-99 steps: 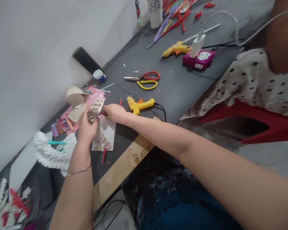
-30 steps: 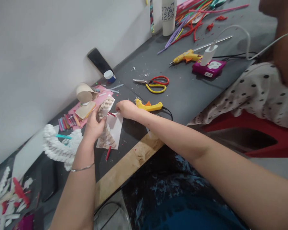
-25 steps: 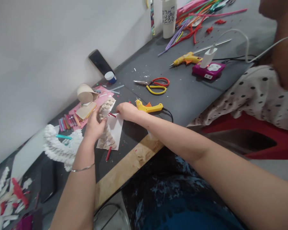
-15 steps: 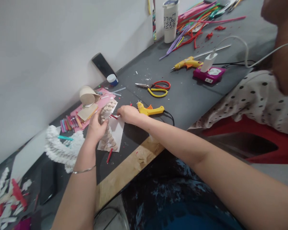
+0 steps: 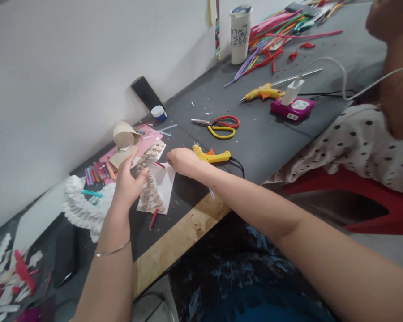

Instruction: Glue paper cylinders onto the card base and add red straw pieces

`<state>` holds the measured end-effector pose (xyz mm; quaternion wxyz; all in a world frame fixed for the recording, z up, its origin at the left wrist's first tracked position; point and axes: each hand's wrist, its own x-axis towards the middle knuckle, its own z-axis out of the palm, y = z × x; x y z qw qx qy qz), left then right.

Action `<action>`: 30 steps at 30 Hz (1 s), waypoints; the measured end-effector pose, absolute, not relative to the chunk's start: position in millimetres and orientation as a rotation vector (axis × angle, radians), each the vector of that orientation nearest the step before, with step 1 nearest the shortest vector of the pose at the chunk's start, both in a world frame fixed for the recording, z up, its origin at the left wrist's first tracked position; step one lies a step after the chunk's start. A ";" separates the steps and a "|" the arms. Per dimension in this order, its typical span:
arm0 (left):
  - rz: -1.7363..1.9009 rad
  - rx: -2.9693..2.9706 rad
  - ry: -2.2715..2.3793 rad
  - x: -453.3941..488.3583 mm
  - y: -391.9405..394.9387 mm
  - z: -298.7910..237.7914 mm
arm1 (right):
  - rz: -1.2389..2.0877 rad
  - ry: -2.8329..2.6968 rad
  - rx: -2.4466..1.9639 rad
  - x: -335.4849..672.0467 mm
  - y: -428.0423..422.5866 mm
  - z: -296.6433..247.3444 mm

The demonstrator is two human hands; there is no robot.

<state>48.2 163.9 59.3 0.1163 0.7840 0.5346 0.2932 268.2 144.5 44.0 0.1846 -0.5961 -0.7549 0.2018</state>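
My left hand (image 5: 127, 184) grips a white card strip (image 5: 150, 157) covered with small beige rolled pieces and tilts its top end up off the table. Its lower end (image 5: 150, 200) rests on a white sheet (image 5: 166, 181). My right hand (image 5: 180, 160) lies fingers-down on that sheet beside the strip, closed near a short red stick (image 5: 160, 164); what it pinches is hidden. A yellow glue gun (image 5: 212, 155) lies just right of it.
Red-and-yellow scissors (image 5: 220, 125), a second glue gun (image 5: 263, 92), a magenta power block (image 5: 293, 108), a white cup (image 5: 239, 34) and coloured pipe cleaners (image 5: 272, 31) lie farther back. White ruffled paper (image 5: 82, 208) and pink card (image 5: 127, 152) sit left. Another person's dotted sleeve (image 5: 356, 143) is at right.
The view has drifted down a little. My left hand has tipped the beige-covered strip higher, and my right hand stays on the white sheet.
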 end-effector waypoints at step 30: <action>0.761 2.129 1.952 11.5 -27.0 10.7 | 0.457 -2.180 -1.274 235.2 22.1 50.2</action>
